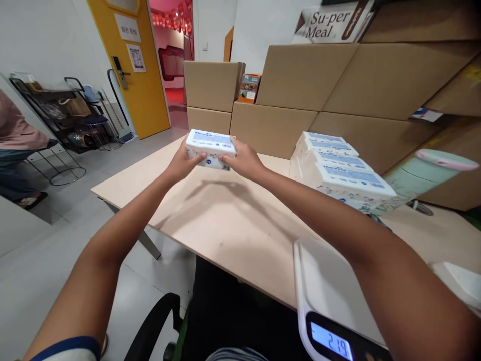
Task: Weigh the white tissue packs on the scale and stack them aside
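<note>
A white and blue tissue pack point(211, 143) is held between both hands over the far left part of the table. My left hand point(185, 159) grips its left end, thumb across the front face. On the opposite end, my right hand point(245, 158) is closed the same way. Further right, several similar tissue packs point(349, 175) stand stacked in rows on the tabletop. A white digital scale point(326, 276) lies at the near right, partly covered by my right forearm; its lit display seems to read 219.
The wooden table point(240, 225) ends on the left above a tiled floor. Cardboard boxes point(278, 130) are piled along its back. A pale green container point(421, 175) stands behind the packs. A person point(22, 135) sits at far left near a black rack point(52, 110); a yellow door point(131, 65) stands open.
</note>
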A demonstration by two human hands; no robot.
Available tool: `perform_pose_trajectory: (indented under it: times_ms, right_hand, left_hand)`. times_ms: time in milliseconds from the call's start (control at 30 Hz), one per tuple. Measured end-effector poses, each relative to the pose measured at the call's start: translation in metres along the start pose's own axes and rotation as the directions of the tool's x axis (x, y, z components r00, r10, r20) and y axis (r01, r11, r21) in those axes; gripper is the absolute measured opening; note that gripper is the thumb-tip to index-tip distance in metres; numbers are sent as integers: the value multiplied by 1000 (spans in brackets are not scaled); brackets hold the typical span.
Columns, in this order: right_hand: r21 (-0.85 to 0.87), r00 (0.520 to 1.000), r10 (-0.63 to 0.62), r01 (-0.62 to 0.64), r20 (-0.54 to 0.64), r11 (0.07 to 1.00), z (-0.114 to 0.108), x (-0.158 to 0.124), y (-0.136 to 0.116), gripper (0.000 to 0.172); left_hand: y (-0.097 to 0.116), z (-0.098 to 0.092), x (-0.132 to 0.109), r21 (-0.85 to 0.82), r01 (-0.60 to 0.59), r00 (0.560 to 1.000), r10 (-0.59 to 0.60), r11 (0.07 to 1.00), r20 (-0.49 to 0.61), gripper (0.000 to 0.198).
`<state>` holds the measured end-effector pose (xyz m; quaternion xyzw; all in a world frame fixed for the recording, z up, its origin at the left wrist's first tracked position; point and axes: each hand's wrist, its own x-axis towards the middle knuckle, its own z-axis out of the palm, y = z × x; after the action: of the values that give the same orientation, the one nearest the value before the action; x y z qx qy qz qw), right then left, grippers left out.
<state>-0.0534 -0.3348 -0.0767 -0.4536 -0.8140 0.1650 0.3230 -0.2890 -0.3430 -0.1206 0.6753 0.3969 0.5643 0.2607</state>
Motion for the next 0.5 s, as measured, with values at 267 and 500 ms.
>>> perform_pose_trajectory:
  times_ms: [267, 500]
  right_hand:
    - [-93, 996, 76, -81, -56, 992, 57, 115, 0, 48]
    - [-242, 978, 130, -88, 162, 966, 83, 138, 33, 91]
  left_hand:
    - [-62, -51, 102, -100, 187, 982, -189, 977, -10, 69]
    - [-121, -48, 125, -139, 194, 980, -199, 971, -19, 82]
